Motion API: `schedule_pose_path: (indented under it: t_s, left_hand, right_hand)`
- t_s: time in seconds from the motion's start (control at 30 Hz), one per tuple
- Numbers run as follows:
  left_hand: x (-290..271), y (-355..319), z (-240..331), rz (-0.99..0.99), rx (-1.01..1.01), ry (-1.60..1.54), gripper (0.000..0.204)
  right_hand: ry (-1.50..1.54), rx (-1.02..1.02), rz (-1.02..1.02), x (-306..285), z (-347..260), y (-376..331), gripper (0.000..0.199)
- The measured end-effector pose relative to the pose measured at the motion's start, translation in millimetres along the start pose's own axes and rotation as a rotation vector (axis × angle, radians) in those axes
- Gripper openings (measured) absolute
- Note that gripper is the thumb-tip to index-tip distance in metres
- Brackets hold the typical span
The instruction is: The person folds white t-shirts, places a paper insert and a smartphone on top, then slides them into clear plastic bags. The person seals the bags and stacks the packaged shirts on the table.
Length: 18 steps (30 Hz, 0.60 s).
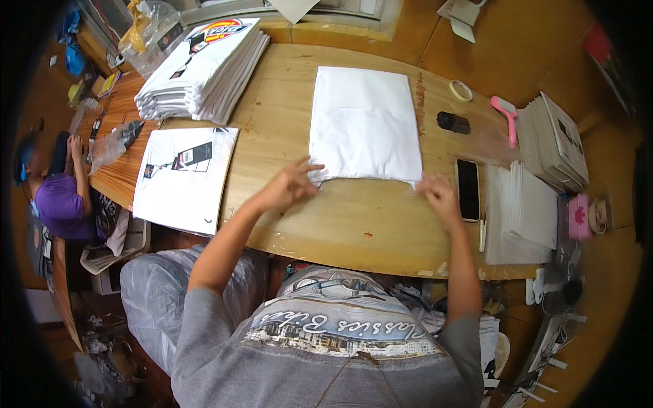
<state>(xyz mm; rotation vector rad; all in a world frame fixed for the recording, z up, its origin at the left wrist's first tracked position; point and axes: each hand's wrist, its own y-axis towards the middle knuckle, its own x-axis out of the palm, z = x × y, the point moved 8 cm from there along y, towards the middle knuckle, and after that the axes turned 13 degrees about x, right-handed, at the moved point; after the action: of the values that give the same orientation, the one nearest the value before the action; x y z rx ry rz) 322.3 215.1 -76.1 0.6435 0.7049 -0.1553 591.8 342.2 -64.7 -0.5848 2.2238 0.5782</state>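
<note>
A folded white T-shirt [364, 122] lies flat on the wooden table in front of me, its near edge slightly rumpled. My left hand [292, 185] is at its near left corner, fingers apart and a little blurred, the fingertips touching the cloth. At the near right corner, my right hand [439, 198] has its fingers pinched together on the shirt's edge. To the left lies another folded white T-shirt [170, 194] with a black hang tag [196, 158] on it. Behind that one rises a tall stack of folded white T-shirts [224, 75].
Right of the shirt are a phone [468, 190], a black object [453, 123], a tape roll [460, 90] and a pink-handled tool [507, 121]. Clear plastic bags [534, 211] and a thick stack [554, 143] line the right edge. A person in purple [64, 204] sits at far left.
</note>
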Motion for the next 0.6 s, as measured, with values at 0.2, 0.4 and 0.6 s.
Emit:
schedule_pose_path:
  t_s: [0.2,0.4,0.6]
  left_hand:
    - [10.4,-79.3,-11.0,0.390,-0.783,-0.367,0.037]
    - [30.4,-56.2,-24.6,0.223,-0.984,-0.466,0.044]
    - [27.9,-67.0,-28.2,0.338,-0.952,-0.397,0.040]
  right_hand:
    - [0.346,0.297,-0.084,32.9,-28.6,-13.3,0.026]
    - [0.420,0.211,-0.511,184.2,-111.7,24.0,0.019]
    - [0.372,0.175,-0.494,192.7,-127.3,20.3,0.021]
